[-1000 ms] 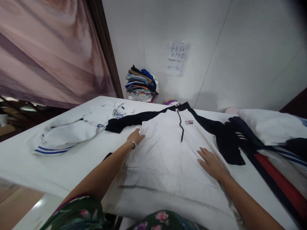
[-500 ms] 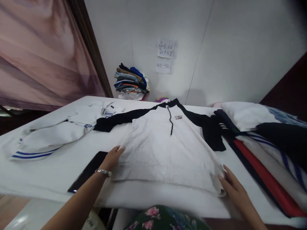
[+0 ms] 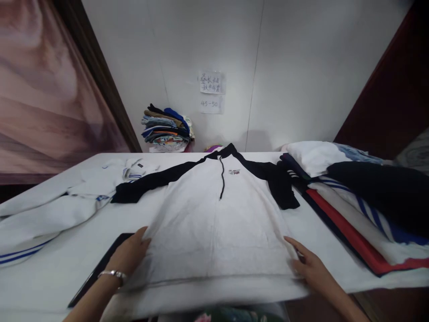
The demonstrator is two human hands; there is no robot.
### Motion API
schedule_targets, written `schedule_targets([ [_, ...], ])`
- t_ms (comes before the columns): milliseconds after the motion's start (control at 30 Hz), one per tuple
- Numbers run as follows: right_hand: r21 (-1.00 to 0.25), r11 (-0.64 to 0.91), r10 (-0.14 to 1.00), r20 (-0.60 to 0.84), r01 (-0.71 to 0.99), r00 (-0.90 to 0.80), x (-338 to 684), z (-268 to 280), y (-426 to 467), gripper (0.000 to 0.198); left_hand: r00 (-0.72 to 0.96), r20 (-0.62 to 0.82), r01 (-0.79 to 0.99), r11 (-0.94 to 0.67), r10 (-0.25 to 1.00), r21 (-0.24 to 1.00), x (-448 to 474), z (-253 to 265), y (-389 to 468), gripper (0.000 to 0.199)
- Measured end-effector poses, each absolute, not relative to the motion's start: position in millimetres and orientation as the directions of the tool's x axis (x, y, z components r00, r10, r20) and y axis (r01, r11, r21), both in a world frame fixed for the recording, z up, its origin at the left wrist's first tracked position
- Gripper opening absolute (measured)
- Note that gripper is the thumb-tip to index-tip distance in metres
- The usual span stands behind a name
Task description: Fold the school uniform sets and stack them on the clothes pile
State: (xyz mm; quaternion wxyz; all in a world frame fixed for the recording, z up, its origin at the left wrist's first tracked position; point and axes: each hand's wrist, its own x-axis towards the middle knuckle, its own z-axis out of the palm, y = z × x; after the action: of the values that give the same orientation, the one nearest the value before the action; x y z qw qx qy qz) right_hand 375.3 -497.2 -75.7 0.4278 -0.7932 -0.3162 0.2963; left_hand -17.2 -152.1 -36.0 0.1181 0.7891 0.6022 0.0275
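White zip-front sweatshirt with black raglan sleeves and black collar point(image 3: 214, 223): spread flat, front up, on the white surface point(image 3: 60, 268), collar toward the far wall, hem at the near edge. Black drawcord down the chest centre; small logo just right of it. Left sleeve stretched out sideways; right sleeve folded down beside the body.

Left hand point(image 3: 129, 255): resting at the lower left edge of the sweatshirt, fingers point(image 3: 142, 235) extended and together, laid against the fabric's side seam. No pinch visible; whether any cloth is gripped underneath cannot be told. Silver bracelet point(image 3: 112, 273) on the wrist.

Right hand point(image 3: 310, 266): at the lower right corner of the sweatshirt, fingers point(image 3: 293, 243) loosely extended, touching the hem corner. Grip on the fabric not discernible.

Flat black rectangular device point(image 3: 100, 270): lying on the surface just beside and partly under the left hand and wrist.

White garment with blue stripes point(image 3: 43, 219): crumpled on the left part of the surface, touching the end of the black left sleeve.

Pile of folded garments in white, red, navy and black point(image 3: 362, 201): on the right part of the surface, just beside the folded right sleeve.

Stack of folded multicoloured clothes point(image 3: 166, 127): beyond the far edge, against the white wall point(image 3: 301, 67).

Two paper notes with handwriting point(image 3: 212, 91): fixed to the wall above the sweatshirt's collar.
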Motion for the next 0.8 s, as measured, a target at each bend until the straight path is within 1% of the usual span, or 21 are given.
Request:
schedule_targets([
  [67, -0.8, -0.407, 0.765, -0.034, 0.442, 0.643, 379, -75, -496, 0.053, 0.282, -0.095, 0.957, -0.273, 0.955, 0.103, -12, -37, -157, 0.054],
  [133, -0.73, -0.402, 0.766, 0.061, 0.552, 0.639, 389, -71, -493, 0.047, 0.325, 0.009, 0.945, -0.325, 0.946, 0.042, -2, -34, -160, 0.054],
  [167, -0.702, -0.407, 0.761, 0.093, 0.584, 0.642, 396, -68, -489, 0.047, 0.378, 0.076, 0.923, -0.382, 0.923, 0.042, 5, -32, -161, 0.053],
  [233, -0.639, -0.435, 0.727, 0.165, 0.634, 0.666, 412, -62, -475, 0.05, 0.522, 0.182, 0.835, -0.543, 0.833, 0.089, 26, -31, -163, 0.052],
  [300, -0.547, -0.475, 0.692, 0.253, 0.69, 0.677, 432, -59, -455, 0.054, 0.646, 0.236, 0.712, -0.684, 0.726, 0.158, 53, -35, -167, 0.054],
  [367, -0.442, -0.513, 0.685, 0.305, 0.735, 0.661, 453, -59, -431, 0.059, 0.724, 0.225, 0.621, -0.759, 0.651, 0.196, 81, -46, -172, 0.056],
  [433, -0.385, -0.552, 0.698, 0.273, 0.74, 0.662, 472, -64, -409, 0.066, 0.778, 0.156, 0.574, -0.79, 0.608, 0.214, 105, -60, -175, 0.059],
  [467, -0.388, -0.571, 0.698, 0.234, 0.724, 0.676, 481, -68, -400, 0.069, 0.795, 0.112, 0.564, -0.795, 0.596, 0.225, 114, -67, -176, 0.06],
  [533, -0.471, -0.586, 0.671, 0.176, 0.66, 0.72, 497, -76, -388, 0.068, 0.811, 0.038, 0.556, -0.79, 0.584, 0.259, 124, -79, -175, 0.063],
  [567, -0.525, -0.575, 0.652, 0.17, 0.628, 0.739, 503, -80, -385, 0.062, 0.813, 0.02, 0.554, -0.785, 0.582, 0.279, 126, -83, -174, 0.064],
  [633, -0.615, -0.534, 0.61, 0.194, 0.58, 0.768, 515, -85, -383, 0.042, 0.813, 0.021, 0.547, -0.776, 0.582, 0.315, 126, -89, -171, 0.063],
  [700, -0.668, -0.511, 0.561, 0.217, 0.54, 0.799, 525, -84, -383, 0.029, 0.809, 0.034, 0.542, -0.766, 0.587, 0.346, 123, -90, -170, 0.061],
  [733, -0.689, -0.508, 0.53, 0.223, 0.517, 0.818, 530, -81, -382, 0.028, 0.805, 0.036, 0.542, -0.759, 0.592, 0.359, 122, -90, -169, 0.06],
  [800, -0.743, -0.48, 0.445, 0.251, 0.465, 0.86, 540, -71, -379, 0.036, 0.79, 0.026, 0.557, -0.734, 0.613, 0.389, 123, -85, -169, 0.056],
])
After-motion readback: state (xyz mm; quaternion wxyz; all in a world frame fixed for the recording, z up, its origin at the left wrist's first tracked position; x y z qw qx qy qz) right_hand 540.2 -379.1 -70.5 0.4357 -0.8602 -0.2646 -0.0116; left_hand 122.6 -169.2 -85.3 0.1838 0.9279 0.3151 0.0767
